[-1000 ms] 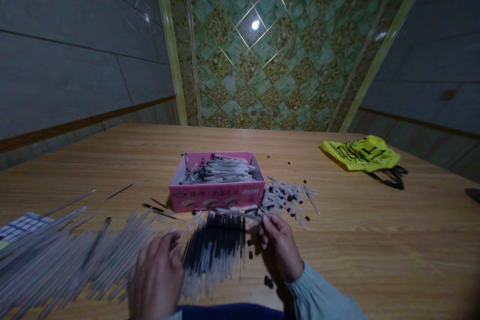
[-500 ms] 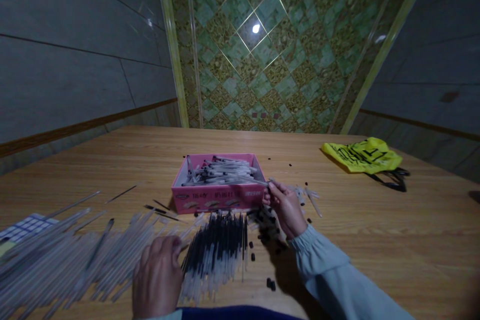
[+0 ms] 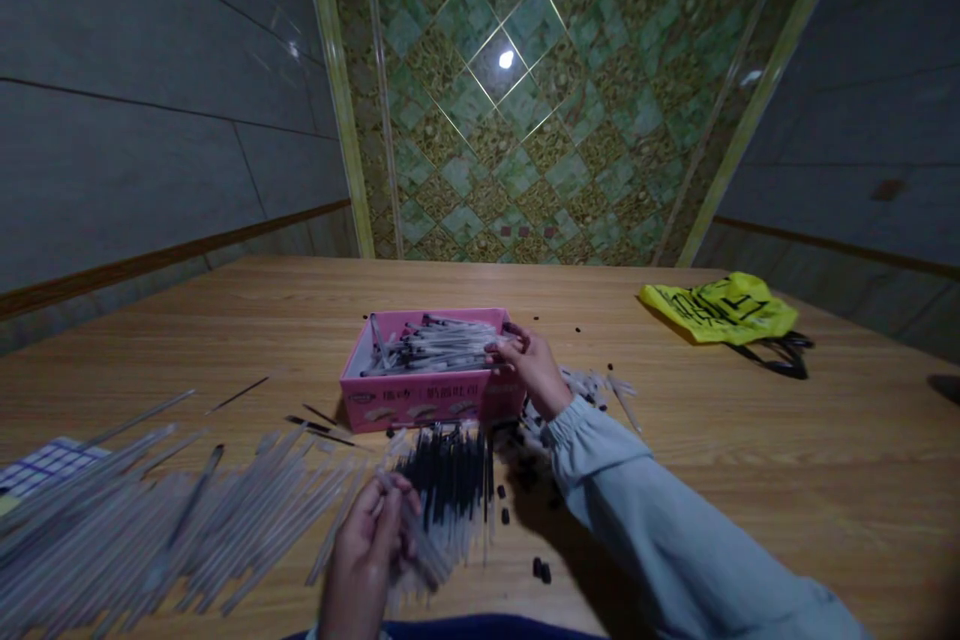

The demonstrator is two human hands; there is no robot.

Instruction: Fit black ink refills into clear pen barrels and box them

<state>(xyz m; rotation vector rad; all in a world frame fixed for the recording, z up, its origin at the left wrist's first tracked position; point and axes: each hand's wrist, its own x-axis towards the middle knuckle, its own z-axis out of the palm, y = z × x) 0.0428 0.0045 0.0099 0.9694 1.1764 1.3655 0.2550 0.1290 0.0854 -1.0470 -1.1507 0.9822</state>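
A pink box stands on the wooden table, filled with whitish pen-like sticks. My right hand reaches over the box's right end, fingers bent at the sticks; whether it grips one is unclear. Near the front edge, my left hand is closed on a clear tube, blurred by motion. Beside it lies a bundle of thin black-and-clear refills. Many clear tubes are spread on the left. Small black caps and short clear pieces lie right of the refills.
A yellow bag with black print and a black strap lies at the back right. At the far left is a blue-and-white checked item. Loose dark refills lie left of the box. Tiled walls surround the table.
My right hand has moved left and forward, from the box's front right corner to over its contents. My left hand has shifted right and turned, now showing a tube in its fingers.
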